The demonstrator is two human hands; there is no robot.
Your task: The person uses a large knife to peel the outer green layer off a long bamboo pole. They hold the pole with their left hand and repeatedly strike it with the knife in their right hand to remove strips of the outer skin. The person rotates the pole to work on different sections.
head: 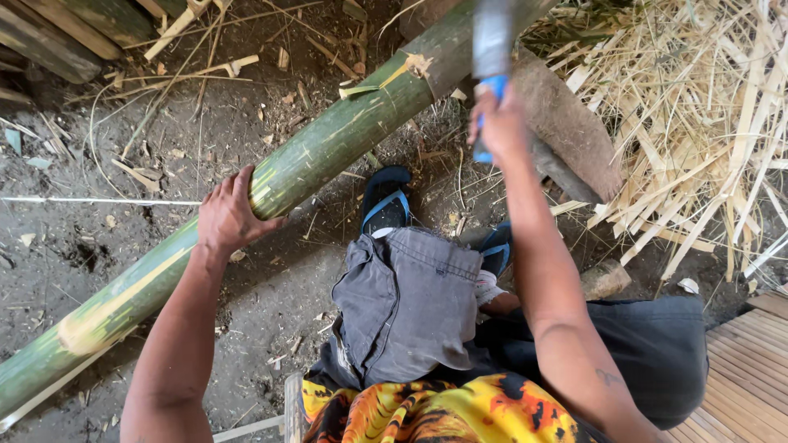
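Observation:
A long green bamboo pole lies slanted from the lower left to the top centre, with pale shaved patches along it. My left hand grips the pole near its middle from above. My right hand is closed around the blue handle of a broad-bladed chopping knife, whose grey blade points up over the pole's far end. The pole's upper end rests on a brown wooden block. My knees in grey shorts and blue sandals sit between the two arms.
Bare dirt ground strewn with chips lies to the left. A heap of pale bamboo strips and shavings fills the right. Dark poles lie at the top left, and wooden planks at the lower right.

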